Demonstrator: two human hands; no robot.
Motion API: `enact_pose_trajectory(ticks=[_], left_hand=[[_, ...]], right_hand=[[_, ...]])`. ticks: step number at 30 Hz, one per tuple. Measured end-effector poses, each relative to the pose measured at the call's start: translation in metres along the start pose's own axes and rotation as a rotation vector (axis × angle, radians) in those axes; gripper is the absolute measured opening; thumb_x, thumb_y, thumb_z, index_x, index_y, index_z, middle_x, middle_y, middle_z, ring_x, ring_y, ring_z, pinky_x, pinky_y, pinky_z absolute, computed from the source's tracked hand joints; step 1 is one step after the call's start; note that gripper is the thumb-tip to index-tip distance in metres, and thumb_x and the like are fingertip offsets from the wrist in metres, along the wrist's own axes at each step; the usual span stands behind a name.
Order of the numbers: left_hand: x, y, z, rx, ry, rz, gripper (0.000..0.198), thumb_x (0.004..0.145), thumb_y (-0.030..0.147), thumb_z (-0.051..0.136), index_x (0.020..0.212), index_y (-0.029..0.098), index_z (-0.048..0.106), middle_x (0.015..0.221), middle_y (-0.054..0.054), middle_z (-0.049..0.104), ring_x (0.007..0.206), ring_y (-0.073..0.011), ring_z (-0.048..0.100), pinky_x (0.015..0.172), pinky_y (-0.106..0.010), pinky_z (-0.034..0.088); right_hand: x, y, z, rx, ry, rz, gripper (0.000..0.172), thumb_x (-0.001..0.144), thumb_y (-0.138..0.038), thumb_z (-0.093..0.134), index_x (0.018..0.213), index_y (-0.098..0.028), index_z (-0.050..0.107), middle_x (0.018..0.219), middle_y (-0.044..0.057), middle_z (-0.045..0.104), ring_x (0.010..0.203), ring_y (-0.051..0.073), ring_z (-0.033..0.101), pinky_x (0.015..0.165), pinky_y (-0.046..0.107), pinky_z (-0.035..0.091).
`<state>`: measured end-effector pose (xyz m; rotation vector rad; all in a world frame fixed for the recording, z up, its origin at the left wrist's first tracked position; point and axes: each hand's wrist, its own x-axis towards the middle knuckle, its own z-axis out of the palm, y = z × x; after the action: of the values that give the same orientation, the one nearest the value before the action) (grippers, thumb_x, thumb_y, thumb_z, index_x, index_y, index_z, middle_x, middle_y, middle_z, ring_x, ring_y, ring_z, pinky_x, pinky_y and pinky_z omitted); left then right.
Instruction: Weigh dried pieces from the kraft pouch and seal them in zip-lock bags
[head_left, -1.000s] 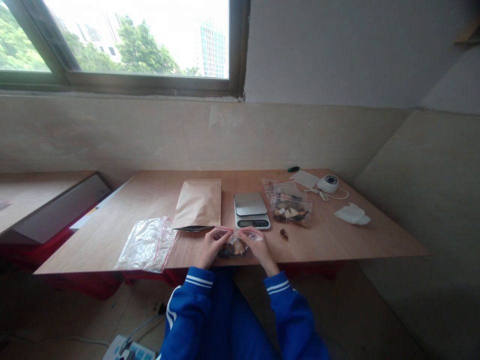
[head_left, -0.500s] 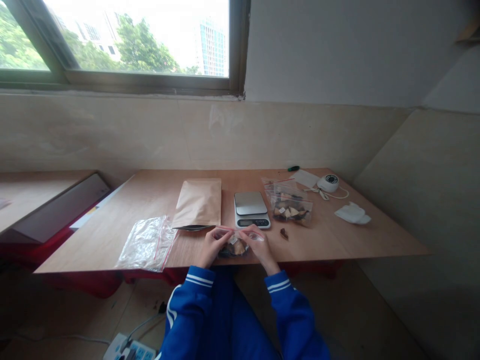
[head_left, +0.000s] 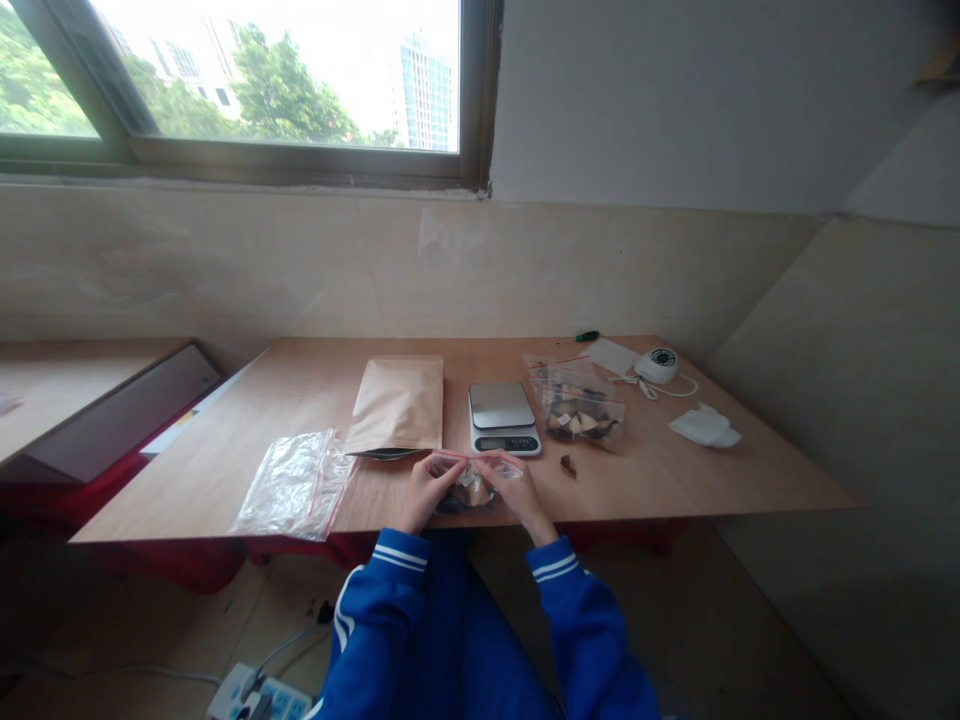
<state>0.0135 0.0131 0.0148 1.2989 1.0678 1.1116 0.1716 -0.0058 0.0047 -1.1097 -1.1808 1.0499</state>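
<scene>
Head view, left hand: your left hand [head_left: 424,492] pinches the left end of the small zip bag [head_left: 471,486] at its red strip, fingers narrowed on the plastic.
Head view, right hand: your right hand [head_left: 514,492] pinches the right end of the same strip, fingers closed on it.
Bag: it lies between your hands at the near edge of the wooden table [head_left: 675,470], dark and pale pieces inside.
Around it: the scale [head_left: 502,417] sits just beyond your hands; the brown paper pouch [head_left: 397,406] is beyond your left hand, the empty clear bags [head_left: 294,484] farther left, and a filled bag [head_left: 576,408] is beside the scale on the right.
</scene>
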Motion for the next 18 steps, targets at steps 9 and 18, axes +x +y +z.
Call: enact_pose_trajectory(ticks=[9,18], left_hand=[[0.0034,-0.0071,0.0011,0.056,-0.008,0.027,0.036,0.067,0.045,0.072,0.082,0.013,0.071,0.072,-0.006,0.071,0.065,-0.0165,0.062,0.060,-0.025,0.046],[0.0013,-0.0051,-0.0004,0.057,0.016,0.031,0.033,0.068,0.043,0.071,0.081,0.012,0.072,0.070,-0.006,0.070,0.065,-0.0175,0.062,0.059,-0.025,0.045]], right_hand=[[-0.0007,0.0031,0.0016,-0.089,0.054,-0.068,0.022,0.073,-0.038,0.069,0.075,-0.017,0.071,0.071,0.003,0.068,0.064,0.016,0.062,0.061,0.027,0.049],[-0.0019,0.0022,0.0043,-0.100,0.093,-0.051,0.026,0.074,-0.041,0.068,0.078,-0.016,0.073,0.076,0.007,0.072,0.073,0.021,0.065,0.070,0.032,0.052]])
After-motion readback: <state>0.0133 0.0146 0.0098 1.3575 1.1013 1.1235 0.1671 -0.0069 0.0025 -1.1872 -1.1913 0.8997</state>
